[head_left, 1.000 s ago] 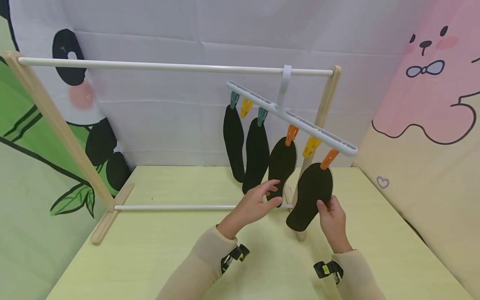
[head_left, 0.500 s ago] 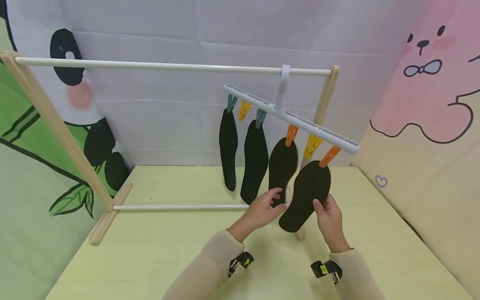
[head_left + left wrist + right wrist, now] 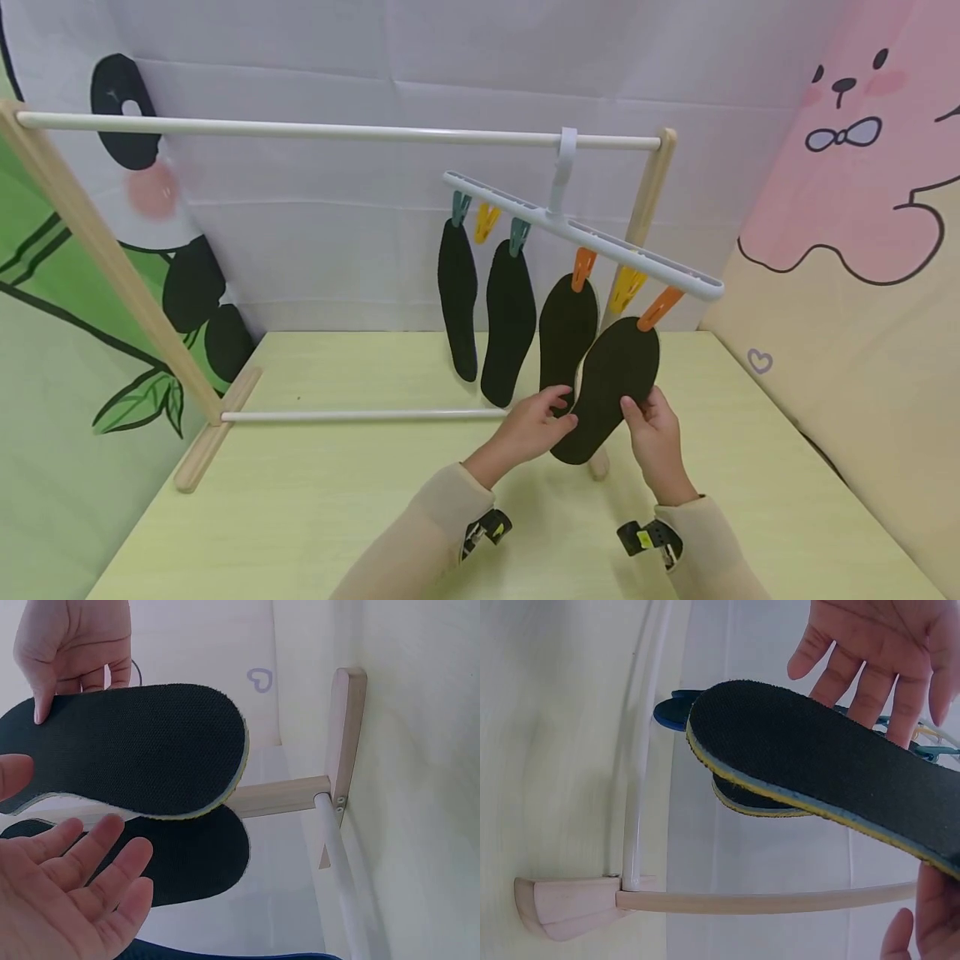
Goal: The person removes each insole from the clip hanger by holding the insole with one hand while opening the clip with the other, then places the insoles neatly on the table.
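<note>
Black insoles hang from a white clip hanger (image 3: pixel 630 254), which hooks over a rack's top bar. My right hand (image 3: pixel 656 442) pinches the nearest insole (image 3: pixel 618 375) at its right edge, thumb in front and fingers behind. An orange clip (image 3: pixel 660 308) grips that insole's top, and it hangs tilted. My left hand (image 3: pixel 532 429) is at the insole's lower left edge with fingers extended; in the left wrist view these fingers (image 3: pixel 97 859) overlap the insole behind. Whether they touch either one, I cannot tell. That second insole (image 3: pixel 562 325) hangs from another orange clip (image 3: pixel 583 268).
Two more insoles (image 3: pixel 510 325) hang to the left from teal clips (image 3: pixel 519 237). Yellow clips (image 3: pixel 486 223) hold nothing. The rack has wooden side posts (image 3: pixel 112 258), a white top bar (image 3: pixel 337 129) and a low bar (image 3: pixel 360 415) above the pale table (image 3: pixel 337 483).
My left hand has moved right to the nearest insole's edge. The right hand has shifted slightly left with the insole's lower end. The hanger has turned slightly, and the left insoles have swung.
</note>
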Motion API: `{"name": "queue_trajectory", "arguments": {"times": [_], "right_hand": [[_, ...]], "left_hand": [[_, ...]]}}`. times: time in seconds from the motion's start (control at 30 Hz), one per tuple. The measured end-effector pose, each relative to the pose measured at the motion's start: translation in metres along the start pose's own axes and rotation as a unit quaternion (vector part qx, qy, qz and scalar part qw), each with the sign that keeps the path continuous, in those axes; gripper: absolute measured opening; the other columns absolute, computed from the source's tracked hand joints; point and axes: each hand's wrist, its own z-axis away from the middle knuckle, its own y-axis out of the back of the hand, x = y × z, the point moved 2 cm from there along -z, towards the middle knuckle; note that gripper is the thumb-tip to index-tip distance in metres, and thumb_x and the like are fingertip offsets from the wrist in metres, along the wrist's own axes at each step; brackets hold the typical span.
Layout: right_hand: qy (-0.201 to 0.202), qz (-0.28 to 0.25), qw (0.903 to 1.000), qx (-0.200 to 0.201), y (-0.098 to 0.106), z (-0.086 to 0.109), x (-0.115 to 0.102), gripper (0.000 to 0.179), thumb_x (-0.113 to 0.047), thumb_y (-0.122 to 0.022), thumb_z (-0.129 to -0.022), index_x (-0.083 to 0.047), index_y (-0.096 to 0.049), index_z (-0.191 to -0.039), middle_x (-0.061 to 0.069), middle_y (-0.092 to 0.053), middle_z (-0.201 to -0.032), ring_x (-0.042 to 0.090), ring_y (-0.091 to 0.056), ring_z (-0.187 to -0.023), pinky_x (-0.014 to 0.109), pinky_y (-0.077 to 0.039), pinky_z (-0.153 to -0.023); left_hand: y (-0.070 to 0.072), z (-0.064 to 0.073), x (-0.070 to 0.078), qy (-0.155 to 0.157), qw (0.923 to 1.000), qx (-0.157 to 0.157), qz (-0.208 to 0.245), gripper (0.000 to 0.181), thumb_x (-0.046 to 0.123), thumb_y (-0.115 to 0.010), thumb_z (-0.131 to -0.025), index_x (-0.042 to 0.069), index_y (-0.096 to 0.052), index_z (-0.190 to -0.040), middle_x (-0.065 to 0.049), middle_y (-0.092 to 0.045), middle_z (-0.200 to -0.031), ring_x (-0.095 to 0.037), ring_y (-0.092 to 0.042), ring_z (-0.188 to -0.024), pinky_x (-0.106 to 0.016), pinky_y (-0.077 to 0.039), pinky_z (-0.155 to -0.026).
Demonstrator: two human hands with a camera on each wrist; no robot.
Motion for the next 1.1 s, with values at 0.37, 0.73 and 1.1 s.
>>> {"name": "queue_trajectory", "arguments": {"times": [0.37, 0.73, 1.1], "right_hand": [[-0.023, -0.008, 0.9997, -0.005, -0.001, 0.002, 0.002, 0.03, -0.002, -0.046, -0.1, 0.015, -0.042, -0.125, -0.005, -0.058, -0.107, -0.008, -0.055, -0.096, 0.011, -0.042, -0.086], [-0.005, 0.002, 1.0, -0.001, 0.0, 0.004, 0.004, 0.027, 0.001, -0.047, -0.099, 0.016, -0.044, -0.121, -0.02, -0.056, -0.098, -0.008, -0.054, -0.094, 0.01, -0.043, -0.084], [0.015, 0.032, 0.9993, -0.011, 0.002, 0.006, 0.004, 0.024, 0.002, -0.048, -0.098, 0.016, -0.047, -0.118, -0.004, -0.057, -0.1, -0.006, -0.053, -0.091, 0.01, -0.043, -0.082]], "left_hand": [[0.012, -0.014, 0.043, -0.076, 0.9838, 0.066, -0.148, 0.044, 0.026, -0.056, -0.095, 0.005, -0.053, -0.134, -0.009, -0.062, -0.124, -0.024, -0.059, -0.11, -0.038, -0.047, -0.091], [0.025, -0.031, 0.106, -0.162, 0.9668, 0.101, -0.17, 0.046, 0.029, -0.052, -0.097, 0.006, -0.05, -0.137, -0.008, -0.059, -0.13, -0.025, -0.055, -0.114, -0.036, -0.044, -0.092], [0.022, -0.043, 0.113, -0.135, 0.9853, 0.084, -0.062, 0.042, 0.024, -0.053, -0.097, 0.007, -0.052, -0.135, -0.008, -0.063, -0.124, -0.019, -0.058, -0.114, -0.03, -0.044, -0.094]]}}
